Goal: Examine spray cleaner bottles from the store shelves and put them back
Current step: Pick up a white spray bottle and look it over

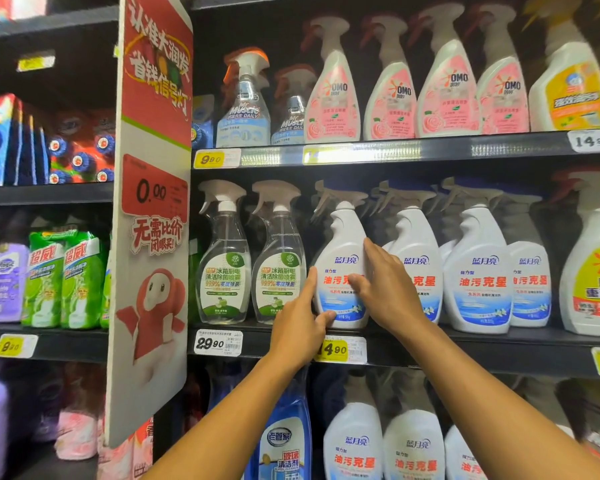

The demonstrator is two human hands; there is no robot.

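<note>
A white spray cleaner bottle (340,258) with blue and red lettering stands upright on the middle shelf (499,344), at the left end of a row of like bottles. My left hand (300,327) holds its lower left side, index finger up along the edge and thumb under the label. My right hand (383,289) grips its right side, thumb across the red lettering and fingers behind the bottle. The bottle's base rests on or just above the shelf.
Two clear bottles with green labels (224,271) stand just left of the held one. Pink-labelled sprayers (333,95) fill the shelf above, white ones (354,441) the shelf below. A red promotional sign (153,202) juts out at left.
</note>
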